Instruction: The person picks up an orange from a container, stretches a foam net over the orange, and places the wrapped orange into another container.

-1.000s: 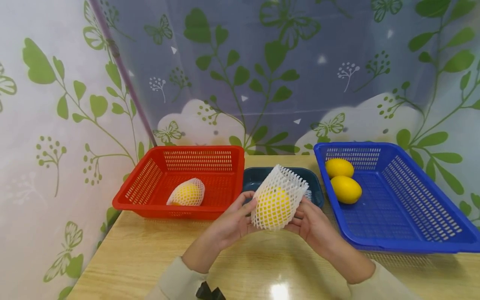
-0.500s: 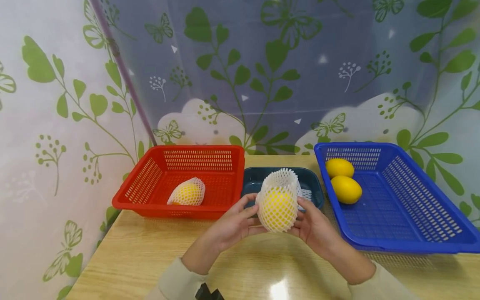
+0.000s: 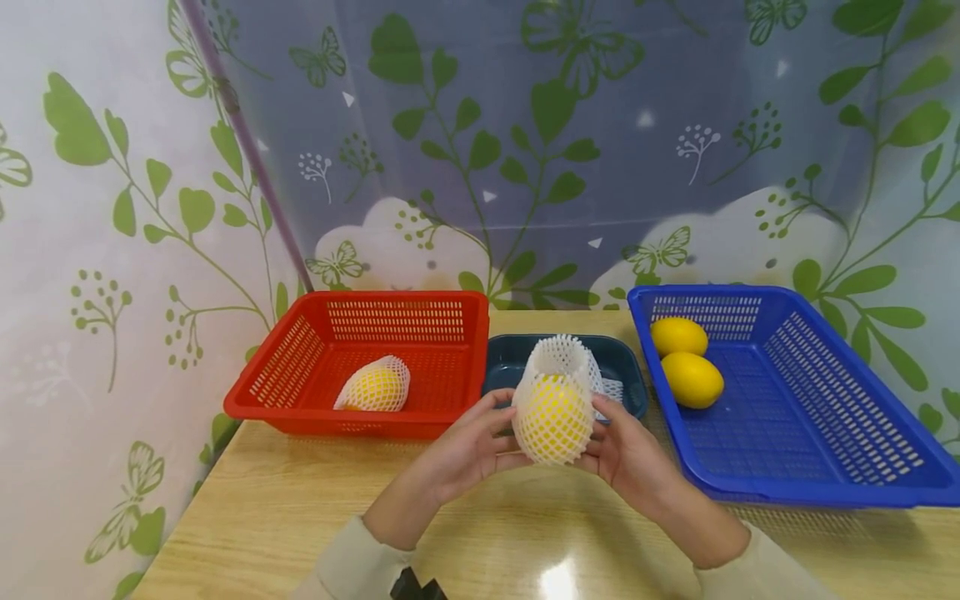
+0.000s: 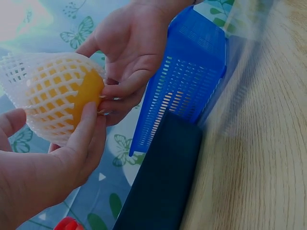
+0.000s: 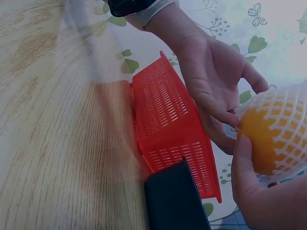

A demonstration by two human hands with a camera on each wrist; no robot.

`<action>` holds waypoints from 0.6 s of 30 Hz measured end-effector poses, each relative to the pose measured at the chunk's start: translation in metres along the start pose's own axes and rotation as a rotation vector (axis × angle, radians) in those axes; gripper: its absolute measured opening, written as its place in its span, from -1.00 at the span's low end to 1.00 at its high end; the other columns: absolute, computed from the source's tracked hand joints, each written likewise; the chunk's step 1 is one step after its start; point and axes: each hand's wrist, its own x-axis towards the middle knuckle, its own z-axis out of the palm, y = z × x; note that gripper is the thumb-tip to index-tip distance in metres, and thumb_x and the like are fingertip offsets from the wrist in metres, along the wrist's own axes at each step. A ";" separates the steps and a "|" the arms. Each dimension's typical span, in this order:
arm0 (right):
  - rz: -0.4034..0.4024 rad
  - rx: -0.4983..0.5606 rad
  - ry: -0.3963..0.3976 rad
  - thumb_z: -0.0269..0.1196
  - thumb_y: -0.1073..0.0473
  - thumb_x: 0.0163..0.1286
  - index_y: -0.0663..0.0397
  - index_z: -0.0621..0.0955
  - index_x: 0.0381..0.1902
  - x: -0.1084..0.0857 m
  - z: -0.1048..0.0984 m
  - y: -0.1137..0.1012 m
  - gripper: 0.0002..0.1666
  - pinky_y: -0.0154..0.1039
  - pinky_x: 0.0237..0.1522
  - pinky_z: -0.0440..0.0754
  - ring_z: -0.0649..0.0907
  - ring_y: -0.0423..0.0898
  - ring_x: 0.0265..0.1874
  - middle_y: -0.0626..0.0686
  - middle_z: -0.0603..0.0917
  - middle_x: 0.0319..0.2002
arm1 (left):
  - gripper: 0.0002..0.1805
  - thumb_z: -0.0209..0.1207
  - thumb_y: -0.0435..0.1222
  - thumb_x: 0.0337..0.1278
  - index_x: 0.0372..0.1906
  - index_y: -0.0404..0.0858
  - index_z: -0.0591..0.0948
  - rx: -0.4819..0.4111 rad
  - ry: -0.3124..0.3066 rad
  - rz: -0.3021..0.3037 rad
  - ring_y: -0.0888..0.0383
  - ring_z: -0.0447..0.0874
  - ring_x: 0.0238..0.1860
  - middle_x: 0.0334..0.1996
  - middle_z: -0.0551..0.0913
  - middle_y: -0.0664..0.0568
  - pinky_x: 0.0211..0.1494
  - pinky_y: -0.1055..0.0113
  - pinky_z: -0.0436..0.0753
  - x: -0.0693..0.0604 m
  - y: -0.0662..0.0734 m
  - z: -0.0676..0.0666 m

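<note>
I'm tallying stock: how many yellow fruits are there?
4: a netted fruit between the left hand and right hand, another netted one in the red basket, two bare ones in the blue basket. More could be hidden.

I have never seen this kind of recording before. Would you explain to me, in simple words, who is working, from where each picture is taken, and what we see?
There is no machine here: a person's bare left hand and right hand do the work. The wide view comes from a camera worn on the head, looking forward and down. The two tilted close views come from cameras on the wrists, one on each.

Both hands hold a rounded yellow fruit, partly covered by a white foam net.

On the light wooden table are a red plastic basket with one net-wrapped yellow fruit, a dark teal tray with white foam netting, and a blue plastic basket with two bare yellow fruits.
</note>
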 end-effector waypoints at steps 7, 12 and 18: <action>-0.041 -0.002 -0.060 -0.21 0.20 0.53 0.32 0.06 0.33 0.001 -0.002 0.002 -0.50 -0.17 0.00 0.64 0.67 -0.09 -0.09 -0.02 0.63 -0.07 | -0.52 -0.18 -0.07 0.50 0.35 -0.15 0.12 -0.011 0.039 -0.007 -0.02 0.52 0.08 0.26 0.36 -0.15 0.23 -0.01 0.49 0.001 -0.002 0.000; -0.057 0.007 -0.073 -0.20 0.25 0.52 0.29 0.16 0.28 0.002 -0.003 0.004 -0.57 -0.17 -0.01 0.65 0.67 -0.11 -0.09 -0.03 0.64 -0.08 | -0.57 -0.15 -0.06 0.50 0.28 -0.14 0.17 -0.003 0.047 -0.009 0.02 0.54 0.04 0.16 0.41 -0.08 0.23 -0.03 0.49 0.002 -0.003 0.000; -0.064 0.014 -0.086 -0.20 0.23 0.54 0.17 0.26 0.20 0.002 -0.004 0.006 -0.66 -0.18 -0.01 0.65 0.67 -0.11 -0.10 -0.04 0.64 -0.08 | -0.61 -0.13 -0.05 0.49 0.24 -0.13 0.21 0.001 0.042 -0.005 0.02 0.56 0.03 0.13 0.43 -0.07 0.22 -0.05 0.49 0.002 -0.003 0.000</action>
